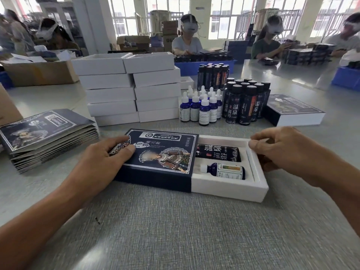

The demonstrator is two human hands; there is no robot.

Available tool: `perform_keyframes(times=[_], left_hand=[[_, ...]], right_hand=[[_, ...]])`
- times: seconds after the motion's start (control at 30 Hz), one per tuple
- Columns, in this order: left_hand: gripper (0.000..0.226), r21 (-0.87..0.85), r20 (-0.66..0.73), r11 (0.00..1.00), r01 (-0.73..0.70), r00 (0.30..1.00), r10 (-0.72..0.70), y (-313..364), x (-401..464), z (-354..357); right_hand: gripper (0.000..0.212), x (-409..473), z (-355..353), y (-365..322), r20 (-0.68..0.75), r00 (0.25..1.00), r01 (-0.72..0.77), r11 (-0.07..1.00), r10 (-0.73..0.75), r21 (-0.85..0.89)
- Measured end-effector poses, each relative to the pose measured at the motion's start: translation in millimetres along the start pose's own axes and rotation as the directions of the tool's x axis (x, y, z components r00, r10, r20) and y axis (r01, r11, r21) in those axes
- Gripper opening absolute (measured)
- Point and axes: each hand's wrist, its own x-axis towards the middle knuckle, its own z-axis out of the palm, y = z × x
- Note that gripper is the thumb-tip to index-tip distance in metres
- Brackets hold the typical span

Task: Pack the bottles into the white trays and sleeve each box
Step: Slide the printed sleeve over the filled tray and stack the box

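Here the white tray lies lengthwise left-right, half-sleeved; left hand fingers grasp the sleeve, right hand fingers grasp the tray's end.

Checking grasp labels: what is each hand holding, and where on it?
Left hand grips the dark sleeve at its left end. Right hand holds the white tray at its right end wall.
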Motion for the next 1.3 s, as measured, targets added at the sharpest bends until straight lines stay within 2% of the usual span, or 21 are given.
perform_keyframes(times=[0.07,0.17,0.27,0.33,0.5,0.7,0.87,1.13,1.3], left_hand=[[0.041,0.04,-0.002,0.999,-0.017,1.0,0.018,1,-3,5],[0.051,0.017,0.037,1.0,-0.024,0.999,0.024,4,-3,4],[0.053,-0.07,0.059,0.998,-0.003,0.998,0.007,9,0,1],[0.051,-0.079,0.067,0.997,0.012,0.998,-0.007,10,0,2],[0.074,-0.023,0.053,0.999,0.034,0.998,-0.033,12,-6,4],[0.064,0.033,0.032,0.999,0.039,0.999,-0.04,18,-11,10],[0.061,0.028,0.029,0.998,0.051,0.998,-0.052,20,-12,10],[0.062,0.012,0.039,0.998,0.069,0.997,-0.069,16,-12,9],[0.063,0.011,0.037,0.998,0.065,0.997,-0.065,15,-10,10]], right_hand=[[0.025,1,1,1,0.006,1.0,-0.003,1.0,0.003,-0.008],[0.016,0,-6,-1,0.095,0.993,-0.069,0.997,0.065,0.035],[0.02,1,-12,0,0.144,0.98,-0.139,0.99,0.137,0.005],[0.02,0,-8,-1,0.139,0.983,-0.12,0.993,0.118,0.008],[0.02,-1,6,0,0.072,0.997,-0.034,0.999,0.035,-0.021],[0.019,-4,18,-3,0.117,0.993,0.014,0.994,-0.026,0.105],[0.01,-5,20,-5,0.11,0.994,0.006,0.987,-0.023,0.158],[0.03,-8,34,-6,0.102,0.994,0.012,0.991,-0.026,0.137],[0.024,-9,34,-6,0.116,0.992,0.037,0.985,-0.057,0.17]])
